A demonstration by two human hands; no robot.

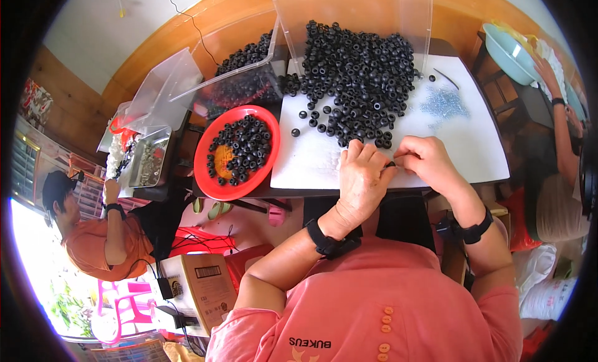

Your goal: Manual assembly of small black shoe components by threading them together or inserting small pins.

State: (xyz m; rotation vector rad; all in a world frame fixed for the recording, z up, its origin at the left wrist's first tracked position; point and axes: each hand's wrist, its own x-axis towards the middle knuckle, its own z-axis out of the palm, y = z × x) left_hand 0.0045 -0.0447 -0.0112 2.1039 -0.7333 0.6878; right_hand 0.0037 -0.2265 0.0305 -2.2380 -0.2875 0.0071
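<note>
Close to the front edge of the white mat (479, 156), my two hands meet, fingers bent inward. A black bead (390, 164) shows between the thumb and fingers of my left hand (363, 180). My right hand (430, 162) is closed in a pinch beside it; what its fingertips hold is too small to make out. Just beyond the hands spreads a big heap of black beads (355, 75) with holes through them. Left of the mat, a red plate (200, 156) carries more black beads. Small clear bluish beads (443, 104) lie scattered on the mat's right side.
A clear plastic bin (233, 81) of black beads stands behind the plate. Another clear bin (430, 25) lies tipped behind the heap. A thin black stick (446, 79) rests at the far right. Co-workers sit at left (103, 237) and right (564, 113). A cardboard box (205, 293) stands lower left.
</note>
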